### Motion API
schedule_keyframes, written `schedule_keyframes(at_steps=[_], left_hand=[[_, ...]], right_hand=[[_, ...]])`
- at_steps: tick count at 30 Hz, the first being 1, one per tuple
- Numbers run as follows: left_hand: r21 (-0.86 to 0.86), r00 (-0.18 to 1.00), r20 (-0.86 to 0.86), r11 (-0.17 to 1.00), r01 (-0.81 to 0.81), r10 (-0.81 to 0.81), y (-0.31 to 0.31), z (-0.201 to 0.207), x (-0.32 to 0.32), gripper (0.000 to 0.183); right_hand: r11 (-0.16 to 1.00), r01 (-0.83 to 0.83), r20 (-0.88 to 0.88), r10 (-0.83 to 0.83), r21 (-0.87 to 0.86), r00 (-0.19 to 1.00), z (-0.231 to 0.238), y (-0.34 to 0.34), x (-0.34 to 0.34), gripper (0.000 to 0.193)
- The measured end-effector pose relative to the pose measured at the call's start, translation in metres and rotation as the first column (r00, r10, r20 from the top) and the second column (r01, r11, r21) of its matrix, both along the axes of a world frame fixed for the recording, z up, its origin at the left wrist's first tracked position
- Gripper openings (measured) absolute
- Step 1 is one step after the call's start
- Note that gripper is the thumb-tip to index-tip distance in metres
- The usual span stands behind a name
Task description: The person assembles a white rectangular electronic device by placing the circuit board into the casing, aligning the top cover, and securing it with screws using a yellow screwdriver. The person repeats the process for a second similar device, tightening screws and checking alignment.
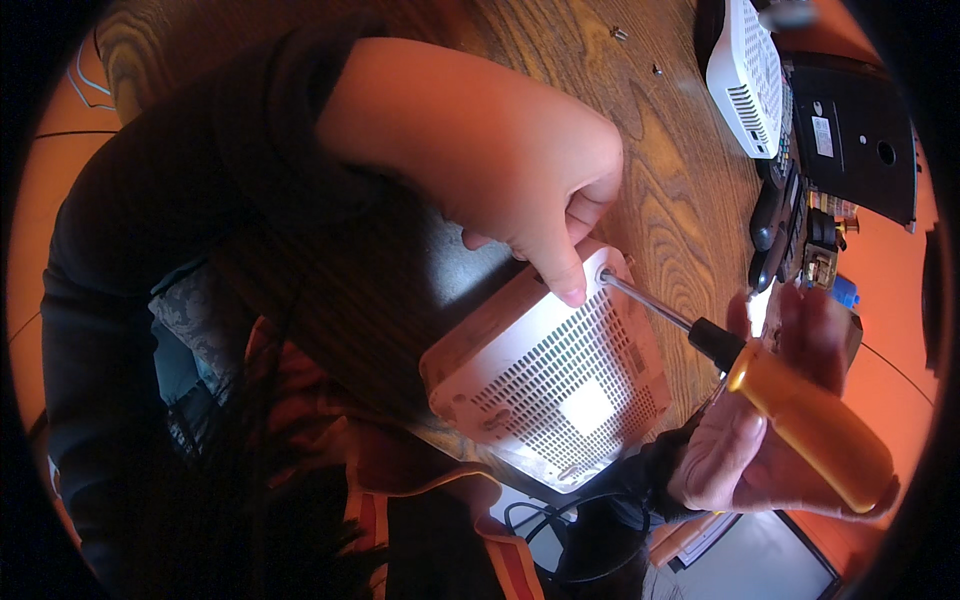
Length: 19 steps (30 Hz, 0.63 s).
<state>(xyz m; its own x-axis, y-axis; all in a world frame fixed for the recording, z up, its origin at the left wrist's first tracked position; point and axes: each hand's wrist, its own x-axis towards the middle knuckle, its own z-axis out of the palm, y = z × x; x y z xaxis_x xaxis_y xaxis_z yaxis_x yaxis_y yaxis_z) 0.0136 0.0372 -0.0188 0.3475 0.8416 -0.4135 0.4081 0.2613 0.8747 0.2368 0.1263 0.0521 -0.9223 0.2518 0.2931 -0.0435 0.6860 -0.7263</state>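
A white vented plastic casing (530,350) is tilted at the table's near edge, its slotted face toward me, with a bright patch of light on it. My left hand (550,200) closes on its upper edge, the thumb pressing near the corner. In the corner hole beside that thumb sits the tip of a screwdriver (800,420) with a metal shaft and an amber handle. My right hand (750,440) holds the handle loosely, its thumb under it and its blurred fingers stretched behind. Whether a screw is under the tip cannot be seen.
Small screws (619,34) lie at the far side of the wooden table (660,190). Another white vented device (745,85) stands at the far right, by a black panel (855,140) and several small items. A black cable (555,545) loops below the casing.
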Motion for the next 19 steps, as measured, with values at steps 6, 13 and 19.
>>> schedule_keyframes(at_steps=[6,13,19], left_hand=[[-0.05,0.999,-0.038,0.999,-0.002,0.0,0.001,0.003,0.0,0.027],[-0.041,1.0,0.005,0.999,-0.018,0.018,0.0,0.002,0.001,0.026],[-0.066,1.0,-0.03,0.998,-0.008,0.006,0.001,0.0,0.001,0.027]], right_hand=[[0.994,0.096,-0.028,-0.097,-0.045,0.995,-0.002,-0.008,-0.003,0.052],[0.981,0.192,0.062,-0.19,-0.029,0.98,-0.005,-0.013,-0.001,0.052],[0.936,0.334,-0.155,-0.347,-0.108,0.925,-0.005,-0.018,-0.014,0.043]])
